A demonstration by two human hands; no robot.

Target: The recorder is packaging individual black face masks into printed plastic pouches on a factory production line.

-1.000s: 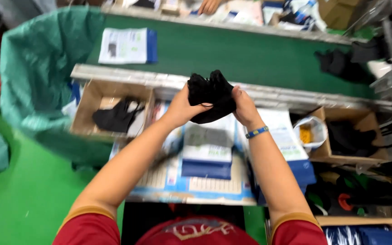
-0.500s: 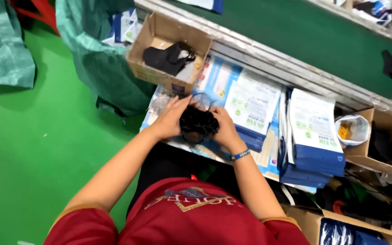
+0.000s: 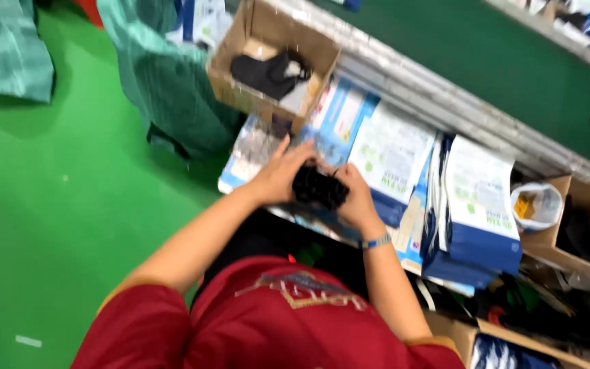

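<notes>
Both my hands grip a small bundle of black fabric [image 3: 318, 186] low over the worktable's near edge. My left hand [image 3: 279, 174] holds its left side and my right hand [image 3: 354, 196], with a blue band at the wrist, holds its right side. Under the bundle lie stacks of blue-and-white flat packages [image 3: 392, 154]. The picture is blurred, so the kind of fabric item cannot be made out.
A cardboard box [image 3: 240, 92] with black fabric pieces [image 3: 265, 71] stands at the table's left end. A green bag [image 3: 165, 82] hangs beside it over green floor. A white cup [image 3: 537, 205] and more boxes sit right. A green conveyor belt [image 3: 500, 68] runs behind a metal rail.
My hands have brought the black bundle down from above the rail to the table's near edge and squeezed it smaller. My view has swung left and downward.
</notes>
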